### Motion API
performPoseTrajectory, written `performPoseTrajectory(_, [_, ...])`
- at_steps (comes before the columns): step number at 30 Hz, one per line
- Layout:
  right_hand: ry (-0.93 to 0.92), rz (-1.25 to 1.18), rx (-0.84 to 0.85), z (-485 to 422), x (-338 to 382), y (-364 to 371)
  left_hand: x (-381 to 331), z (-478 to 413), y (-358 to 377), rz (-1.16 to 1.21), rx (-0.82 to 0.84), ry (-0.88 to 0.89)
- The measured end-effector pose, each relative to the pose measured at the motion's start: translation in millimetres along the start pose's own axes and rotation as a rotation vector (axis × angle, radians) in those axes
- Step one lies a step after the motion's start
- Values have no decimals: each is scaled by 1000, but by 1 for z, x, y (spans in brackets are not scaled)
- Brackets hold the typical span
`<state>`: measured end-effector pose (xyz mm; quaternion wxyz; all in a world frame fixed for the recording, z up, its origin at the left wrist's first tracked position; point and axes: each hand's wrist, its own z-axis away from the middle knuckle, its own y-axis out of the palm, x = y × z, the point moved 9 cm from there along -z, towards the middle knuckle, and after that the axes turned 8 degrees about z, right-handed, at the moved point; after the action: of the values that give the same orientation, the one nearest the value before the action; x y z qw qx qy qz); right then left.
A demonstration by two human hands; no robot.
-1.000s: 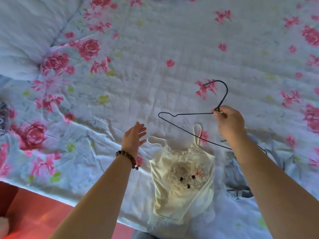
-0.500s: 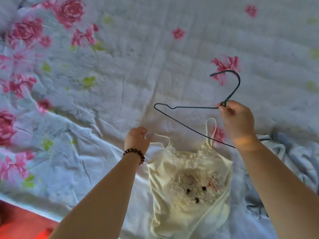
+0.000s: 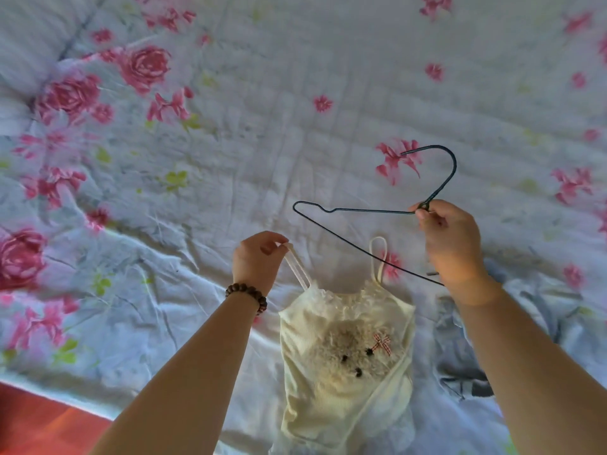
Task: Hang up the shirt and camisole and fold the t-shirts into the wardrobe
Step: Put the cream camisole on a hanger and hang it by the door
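Cream camisole [image 3: 345, 349] with teddy-bear patch: flat on floral bedsheet [image 3: 230, 142], long axis near-to-far, straps pointing to far side. Left hand [image 3: 256, 261]: pinching left strap [image 3: 297, 266], raised off sheet. Right hand [image 3: 450, 244]: gripping dark wire hanger [image 3: 361, 211] at neck, above camisole; hook up and away, long axis crosswise. Crumpled blue garment [image 3: 456, 349] just right of camisole. Beaded bracelet [image 3: 246, 293] on left wrist.
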<state>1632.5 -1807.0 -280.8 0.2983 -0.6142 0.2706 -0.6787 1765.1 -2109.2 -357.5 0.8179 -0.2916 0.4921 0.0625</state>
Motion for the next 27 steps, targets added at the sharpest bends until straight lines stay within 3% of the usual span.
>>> performPoseTrajectory(13, [-72,-68,-20,58,96,-148,-156,103,-51,349,188,106])
performPoseTrajectory(27, [-227,-170,-116,86,174,-253,-281,139,-136,317,31,376])
